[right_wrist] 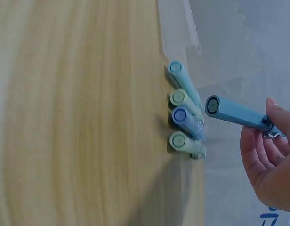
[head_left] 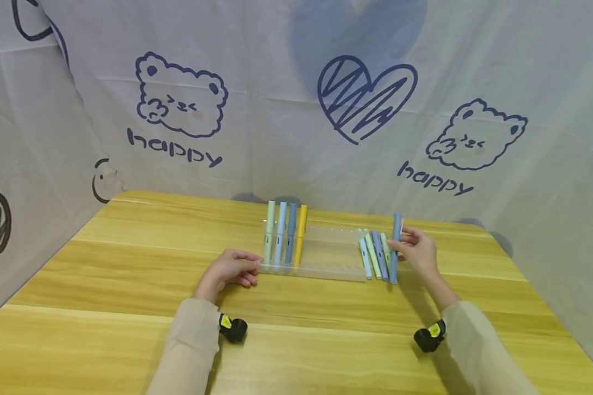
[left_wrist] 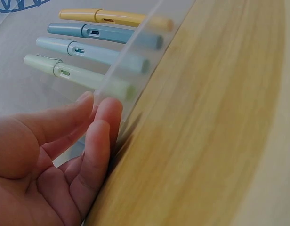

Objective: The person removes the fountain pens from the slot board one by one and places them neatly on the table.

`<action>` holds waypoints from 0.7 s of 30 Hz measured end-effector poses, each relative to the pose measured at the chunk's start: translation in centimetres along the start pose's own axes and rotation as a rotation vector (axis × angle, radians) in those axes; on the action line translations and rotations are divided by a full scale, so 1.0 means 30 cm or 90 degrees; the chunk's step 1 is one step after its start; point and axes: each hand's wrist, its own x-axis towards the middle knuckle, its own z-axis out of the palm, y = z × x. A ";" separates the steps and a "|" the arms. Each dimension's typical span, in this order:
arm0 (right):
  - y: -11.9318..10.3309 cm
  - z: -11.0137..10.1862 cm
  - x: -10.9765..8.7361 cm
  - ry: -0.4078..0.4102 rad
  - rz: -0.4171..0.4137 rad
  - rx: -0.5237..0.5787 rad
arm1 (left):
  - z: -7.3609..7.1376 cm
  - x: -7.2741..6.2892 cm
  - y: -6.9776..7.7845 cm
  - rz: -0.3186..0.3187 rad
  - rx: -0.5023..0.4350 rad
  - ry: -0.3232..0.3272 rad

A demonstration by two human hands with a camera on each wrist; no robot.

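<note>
My left hand (head_left: 231, 269) pinches the near left corner of a clear pen rack (head_left: 332, 249) between thumb and fingers. A green pen (head_left: 269, 230), a light blue pen (head_left: 280, 236), a dark blue pen (head_left: 290, 233) and a yellow pen (head_left: 301, 227) stand side by side in the rack's left part. My right hand (head_left: 419, 252) grips a blue pen (right_wrist: 237, 112) around its middle, raised off the table. Just left of that hand lie a light blue pen (right_wrist: 185, 80), a green pen (right_wrist: 186, 104), a purple pen (right_wrist: 188, 122) and another green pen (right_wrist: 185, 142).
The wooden table (head_left: 316, 340) reaches back to a pale cloth (head_left: 272, 120) printed with bears and hearts. The loose pens lie close to the rack's right end. A small black camera sits on each wrist.
</note>
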 end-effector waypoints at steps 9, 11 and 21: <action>0.210 -0.031 0.132 0.029 0.008 -0.119 | 0.000 0.002 -0.004 0.001 0.000 0.001; 0.166 -0.030 0.115 0.016 0.027 -0.128 | 0.000 0.001 -0.003 0.001 0.000 0.001; -0.013 -0.030 0.036 -0.054 0.097 -0.217 | 0.000 -0.005 0.001 0.000 0.000 0.001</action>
